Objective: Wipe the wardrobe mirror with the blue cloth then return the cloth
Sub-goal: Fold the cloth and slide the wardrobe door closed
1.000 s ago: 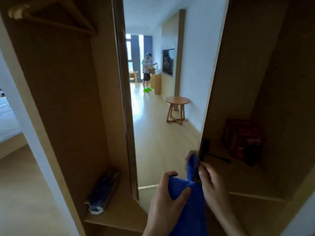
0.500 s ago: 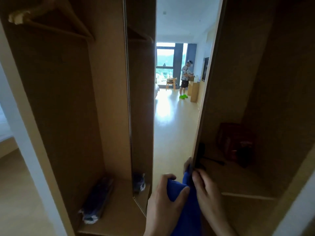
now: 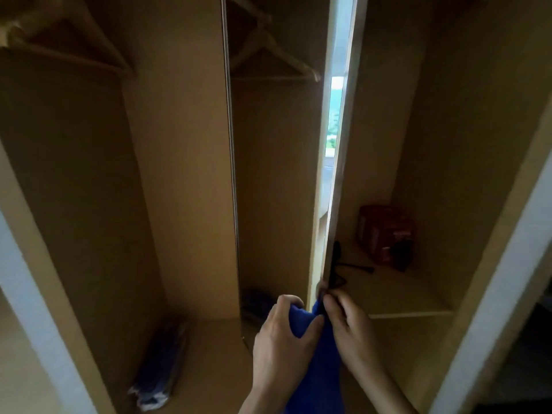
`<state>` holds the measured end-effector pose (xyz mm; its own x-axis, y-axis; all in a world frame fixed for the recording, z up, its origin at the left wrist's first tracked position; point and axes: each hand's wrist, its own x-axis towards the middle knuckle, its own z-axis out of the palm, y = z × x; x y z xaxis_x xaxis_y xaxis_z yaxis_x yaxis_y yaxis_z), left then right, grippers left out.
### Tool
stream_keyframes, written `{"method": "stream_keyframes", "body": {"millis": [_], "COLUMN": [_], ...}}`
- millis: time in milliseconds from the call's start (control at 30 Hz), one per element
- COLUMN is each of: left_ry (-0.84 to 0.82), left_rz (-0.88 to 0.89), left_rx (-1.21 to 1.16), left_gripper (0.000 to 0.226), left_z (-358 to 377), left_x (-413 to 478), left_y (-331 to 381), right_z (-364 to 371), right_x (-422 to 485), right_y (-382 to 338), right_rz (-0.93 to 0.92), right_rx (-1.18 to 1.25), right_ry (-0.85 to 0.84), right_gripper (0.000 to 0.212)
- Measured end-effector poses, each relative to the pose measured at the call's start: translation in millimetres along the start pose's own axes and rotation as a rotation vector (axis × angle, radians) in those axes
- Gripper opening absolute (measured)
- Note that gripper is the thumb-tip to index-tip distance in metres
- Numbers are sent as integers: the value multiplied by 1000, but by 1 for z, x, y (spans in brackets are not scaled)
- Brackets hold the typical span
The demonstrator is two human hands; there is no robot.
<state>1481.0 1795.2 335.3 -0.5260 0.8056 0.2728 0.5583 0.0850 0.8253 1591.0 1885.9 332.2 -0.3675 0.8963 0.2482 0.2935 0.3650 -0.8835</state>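
Note:
The wardrobe mirror (image 3: 277, 174) is a tall panel on a swinging door in the middle of the open wardrobe; it reflects the wardrobe's inside and a hanger, with a thin strip of bright window at its right edge. The blue cloth (image 3: 316, 363) hangs at the bottom centre. My left hand (image 3: 280, 345) grips the cloth's upper fold. My right hand (image 3: 349, 327) pinches the mirror door's lower edge with its fingertips, beside the cloth.
A wooden hanger (image 3: 62, 52) hangs at the upper left. A plastic-wrapped dark bundle (image 3: 161, 372) lies on the wardrobe floor at left. On the right shelf (image 3: 409, 315) stand a red box (image 3: 385, 234) and a black tool (image 3: 355, 265).
The mirror door has swung round: the reflected room and distant person have shrunk to a thin bright strip, and the mirror shows the wardrobe's inside. Both hands stay low on the cloth and door edge.

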Motion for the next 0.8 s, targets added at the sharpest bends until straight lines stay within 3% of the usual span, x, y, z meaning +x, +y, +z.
{"method": "stream_keyframes", "body": {"millis": [667,800], "left_ry": [118,152], "left_rz": [107,118], "left_rx": [82,59], "left_gripper": [23,22], "left_z": [-54,-62], "left_x": [-1,-3], "left_y": [-29,-36], "right_z": [48,58], "right_x": [-23,-24], "right_y": [-31,-37], "right_rz": [-146,-156], "right_rx": [-28,-64], "right_ry": [-59,-63], "right_gripper": [17,5]}}
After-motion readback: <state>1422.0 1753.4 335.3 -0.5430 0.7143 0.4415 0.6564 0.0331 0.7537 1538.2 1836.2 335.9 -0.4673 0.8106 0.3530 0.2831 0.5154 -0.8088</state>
